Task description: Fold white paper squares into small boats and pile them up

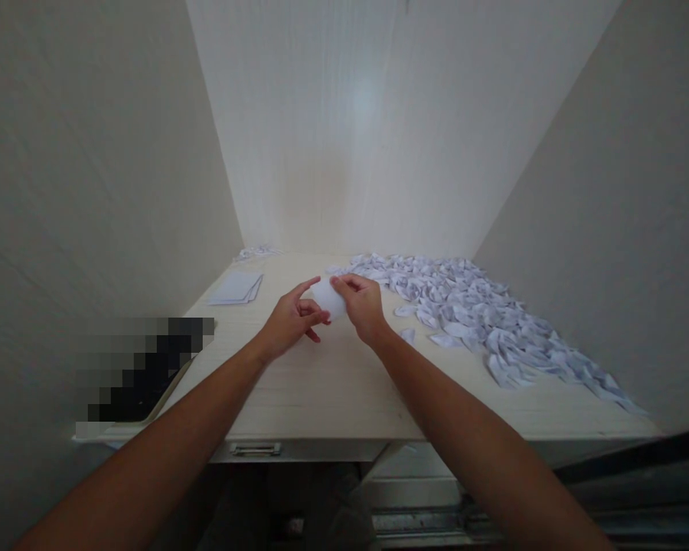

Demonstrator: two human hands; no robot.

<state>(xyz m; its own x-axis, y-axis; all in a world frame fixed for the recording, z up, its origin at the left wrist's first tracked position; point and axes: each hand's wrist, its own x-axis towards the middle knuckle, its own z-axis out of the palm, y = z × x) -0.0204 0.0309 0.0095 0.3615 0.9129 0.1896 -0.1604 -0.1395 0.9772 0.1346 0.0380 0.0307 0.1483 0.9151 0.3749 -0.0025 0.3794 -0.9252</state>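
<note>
Both my hands meet over the middle of a pale wooden desk [333,390]. My left hand [290,321] and my right hand [363,304] pinch a small white piece of paper [327,297] between their fingertips, holding it just above the desk top. The paper looks partly folded, and its exact shape is blurred. A large heap of folded white paper pieces [482,314] lies just right of my right hand.
A small stack of flat white sheets [236,289] lies at the back left of the desk. A few more folded pieces [256,251] sit in the far left corner. A blurred dark object [143,367] rests on the left edge. Walls close in on three sides.
</note>
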